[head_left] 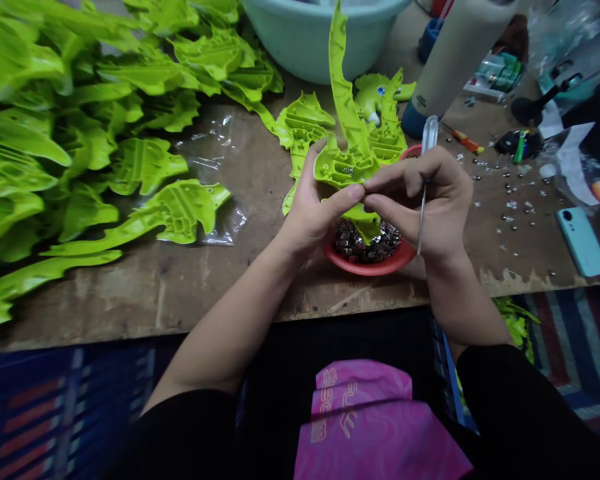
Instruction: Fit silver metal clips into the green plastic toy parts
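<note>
My left hand point(314, 207) grips a lime-green plastic toy shell half point(347, 120), its ribbed inside turned up and its long curved tail pointing away from me. Fingers of my right hand point(430, 200) pinch at the shell's near edge; whatever tiny part lies between the fingertips is hidden. A thin metal tool with a clear handle point(430, 133), like a screwdriver, is tucked between fingers of that same hand. Directly below sits a red bowl point(373, 269) of small dark metal pieces. Behind the held shell lie more green toy parts point(305, 120), one with a blue eye.
Green shells point(45, 147) are heaped on the left over clear plastic bags point(220, 227). A pale green basin point(325, 40) and a grey bottle point(450, 60) stand behind. To the right are scattered small metal pieces point(517, 213), an orange screwdriver point(465, 140) and a turquoise phone point(581, 241).
</note>
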`<act>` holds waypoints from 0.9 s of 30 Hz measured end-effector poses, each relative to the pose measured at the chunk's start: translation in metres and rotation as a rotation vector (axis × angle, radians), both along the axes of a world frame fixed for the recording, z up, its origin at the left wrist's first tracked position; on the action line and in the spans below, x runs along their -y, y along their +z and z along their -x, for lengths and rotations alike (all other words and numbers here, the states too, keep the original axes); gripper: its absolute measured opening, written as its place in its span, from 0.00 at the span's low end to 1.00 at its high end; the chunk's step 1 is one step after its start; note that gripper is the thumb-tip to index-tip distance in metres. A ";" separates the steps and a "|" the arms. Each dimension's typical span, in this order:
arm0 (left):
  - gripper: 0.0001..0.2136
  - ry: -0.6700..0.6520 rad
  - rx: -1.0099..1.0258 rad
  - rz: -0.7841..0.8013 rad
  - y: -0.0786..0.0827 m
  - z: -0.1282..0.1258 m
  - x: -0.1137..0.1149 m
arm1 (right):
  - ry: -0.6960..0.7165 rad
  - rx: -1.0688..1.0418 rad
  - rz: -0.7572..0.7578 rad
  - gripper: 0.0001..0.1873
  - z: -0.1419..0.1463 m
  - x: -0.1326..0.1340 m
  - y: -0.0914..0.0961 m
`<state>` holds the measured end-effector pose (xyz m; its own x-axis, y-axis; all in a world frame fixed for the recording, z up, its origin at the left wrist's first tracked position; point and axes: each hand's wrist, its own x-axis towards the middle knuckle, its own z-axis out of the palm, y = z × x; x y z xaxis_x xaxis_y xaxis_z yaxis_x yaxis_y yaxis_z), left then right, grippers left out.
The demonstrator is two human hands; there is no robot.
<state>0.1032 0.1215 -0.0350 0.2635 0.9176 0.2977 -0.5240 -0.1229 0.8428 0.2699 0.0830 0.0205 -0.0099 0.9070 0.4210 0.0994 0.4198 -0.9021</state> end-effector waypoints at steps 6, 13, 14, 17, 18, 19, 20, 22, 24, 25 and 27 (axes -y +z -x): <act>0.35 -0.280 -0.095 0.152 0.018 0.014 0.004 | 0.026 0.092 -0.131 0.32 -0.014 -0.005 0.001; 0.31 -0.589 -0.221 0.273 0.030 0.029 -0.002 | 0.034 0.164 -0.288 0.26 -0.029 -0.014 0.006; 0.30 -0.594 -0.238 0.291 0.032 0.029 -0.001 | 0.067 0.202 -0.350 0.24 -0.029 -0.017 0.005; 0.26 -0.575 -0.242 0.377 0.041 0.028 0.005 | 0.132 0.307 -0.488 0.20 -0.027 -0.022 0.002; 0.24 -0.568 -0.242 0.403 0.043 0.028 0.006 | 0.137 0.343 -0.484 0.20 -0.027 -0.023 0.002; 0.23 -0.565 -0.245 0.421 0.045 0.028 0.007 | 0.137 0.380 -0.452 0.22 -0.026 -0.023 0.002; 0.22 -0.568 -0.250 0.431 0.046 0.028 0.008 | 0.134 0.421 -0.408 0.24 -0.026 -0.023 0.002; 0.21 -0.554 -0.253 0.448 0.045 0.028 0.009 | 0.118 0.507 -0.330 0.28 -0.027 -0.022 0.003; 0.21 -0.551 -0.248 0.460 0.044 0.029 0.009 | 0.111 0.582 -0.290 0.29 -0.028 -0.020 0.004; 0.21 -0.556 -0.239 0.461 0.043 0.029 0.009 | 0.111 0.611 -0.287 0.28 -0.028 -0.020 0.004; 0.20 -0.572 -0.216 0.454 0.042 0.029 0.009 | 0.121 0.637 -0.329 0.25 -0.029 -0.019 0.003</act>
<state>0.0747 0.1125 0.0072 0.7445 0.6405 -0.1884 -0.2195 0.5014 0.8369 0.2993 0.1025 0.0238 -0.4363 0.7113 0.5511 0.4989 0.7009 -0.5097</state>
